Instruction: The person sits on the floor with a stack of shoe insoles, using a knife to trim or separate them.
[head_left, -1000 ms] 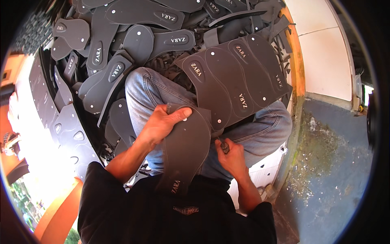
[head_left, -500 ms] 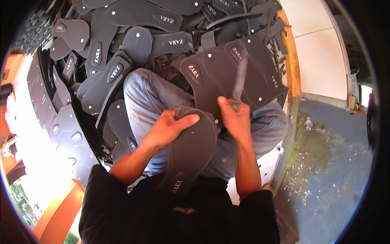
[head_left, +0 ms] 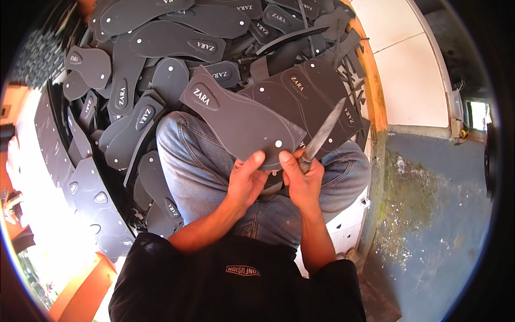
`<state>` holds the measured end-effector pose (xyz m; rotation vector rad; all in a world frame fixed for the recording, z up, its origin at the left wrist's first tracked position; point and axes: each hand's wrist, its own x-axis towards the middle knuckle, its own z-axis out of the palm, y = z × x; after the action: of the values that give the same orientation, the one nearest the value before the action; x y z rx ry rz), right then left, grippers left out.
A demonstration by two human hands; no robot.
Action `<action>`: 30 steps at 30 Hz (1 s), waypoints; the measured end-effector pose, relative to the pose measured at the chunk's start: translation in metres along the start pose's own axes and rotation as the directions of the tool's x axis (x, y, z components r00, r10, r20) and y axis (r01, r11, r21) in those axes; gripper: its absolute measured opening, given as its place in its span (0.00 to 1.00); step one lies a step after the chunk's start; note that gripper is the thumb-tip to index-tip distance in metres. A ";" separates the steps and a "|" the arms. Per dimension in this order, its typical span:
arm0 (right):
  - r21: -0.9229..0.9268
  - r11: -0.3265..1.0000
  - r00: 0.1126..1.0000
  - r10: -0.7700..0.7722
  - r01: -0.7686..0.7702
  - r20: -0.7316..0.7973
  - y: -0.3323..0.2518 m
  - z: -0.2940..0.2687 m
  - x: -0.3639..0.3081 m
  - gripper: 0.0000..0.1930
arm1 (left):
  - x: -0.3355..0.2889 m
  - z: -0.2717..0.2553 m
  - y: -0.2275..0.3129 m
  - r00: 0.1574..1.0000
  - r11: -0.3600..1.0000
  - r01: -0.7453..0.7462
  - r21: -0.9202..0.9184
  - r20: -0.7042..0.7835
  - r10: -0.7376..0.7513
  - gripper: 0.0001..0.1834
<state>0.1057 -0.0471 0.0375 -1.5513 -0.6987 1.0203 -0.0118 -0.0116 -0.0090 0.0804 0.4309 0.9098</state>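
Above my lap I hold a dark grey sandal sole [head_left: 241, 121] with a raised oval pad at its far end and a small white dot at its near end. My left hand [head_left: 245, 181] pinches the near edge, thumb on top. A knife [head_left: 327, 129] is gripped in my right hand [head_left: 306, 182], its blade pointing up and to the right, while that hand's thumb also presses on the sole. Partly under the sole, a dark sheet [head_left: 316, 96] with sole outlines lies across my right leg; the sole hides its left part.
Many loose soles [head_left: 177, 40] are heaped beyond my crossed legs. Larger uncut-looking sheets [head_left: 102, 209] stand to the left. A yellowish ledge edge [head_left: 370, 80] borders the heap on the right, with a blue-grey floor [head_left: 429, 214] past it.
The sole has swung round from pointing toward my body to pointing away, its padded end now far. My right hand has come down with the knife and met the sole's edge.
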 end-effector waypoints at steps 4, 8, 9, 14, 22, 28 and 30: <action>-0.273 0.961 0.989 0.001 -0.041 -0.146 0.010 -0.027 -0.027 0.20 | -0.017 0.028 -0.009 0.942 0.999 -0.020 0.038 -0.333 0.032 0.12; -0.763 0.644 0.993 -0.051 -0.051 -0.110 0.027 -0.062 -0.057 0.21 | -0.029 0.031 -0.013 0.920 0.998 0.048 0.037 -0.390 -0.029 0.13; -0.758 0.650 0.992 -0.057 -0.051 -0.116 0.029 -0.063 -0.065 0.21 | -0.031 0.035 -0.016 0.927 0.999 0.046 0.024 -0.374 -0.034 0.13; -0.763 0.642 0.989 -0.040 -0.082 -0.140 0.032 -0.061 -0.083 0.22 | -0.039 0.034 -0.021 0.916 0.998 0.055 0.021 -0.399 -0.042 0.12; -0.808 0.590 0.991 0.110 -0.006 0.073 0.034 -0.043 -0.059 0.14 | -0.064 -0.009 -0.015 0.913 0.972 0.100 0.212 -0.407 -0.005 0.13; -0.777 0.630 0.977 0.172 -0.011 0.125 0.034 -0.037 -0.049 0.14 | -0.075 -0.016 0.001 0.919 0.976 0.073 0.204 -0.395 0.014 0.12; -0.752 0.653 0.967 0.239 -0.092 0.090 0.037 -0.053 -0.068 0.14 | -0.077 -0.021 0.001 0.918 0.973 0.100 0.207 -0.397 -0.010 0.13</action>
<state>0.1185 -0.1386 0.0197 -2.2887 -1.2304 1.0810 -0.0622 -0.0736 -0.0027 0.0899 0.9092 0.8177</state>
